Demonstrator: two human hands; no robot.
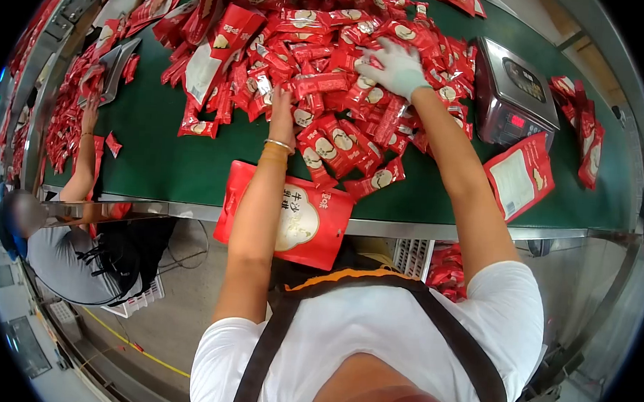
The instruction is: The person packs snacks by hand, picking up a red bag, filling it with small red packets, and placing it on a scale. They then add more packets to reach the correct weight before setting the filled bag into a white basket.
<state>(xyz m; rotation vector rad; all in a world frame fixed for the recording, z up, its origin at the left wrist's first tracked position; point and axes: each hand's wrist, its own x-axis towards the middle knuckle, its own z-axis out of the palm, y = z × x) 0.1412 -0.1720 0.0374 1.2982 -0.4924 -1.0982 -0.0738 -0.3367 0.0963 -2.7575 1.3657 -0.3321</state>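
A large heap of small red wrapped packets (pixel 321 84) covers the upper middle of the green table. My left hand (pixel 282 119), bare with a band at the wrist, is at the heap's near left side, its fingers stretched out and touching packets. On top of the heap lies my right hand (pixel 394 68) in a white glove, fingers spread over the packets; no packet shows gripped in it. Beneath my left forearm a big red pouch (pixel 320 230) with a cream label hangs over the table's front edge. Several loose packets (pixel 378 181) lie at the heap's near edge.
Right of the heap stands a metal scale (pixel 521 91) with a red display. A red pouch (pixel 523 175) lies in front of it, and more packets (pixel 580 134) lie beyond. At left a co-worker (pixel 86 254) reaches toward another heap. The table's metal edge (pixel 408 229) runs before me.
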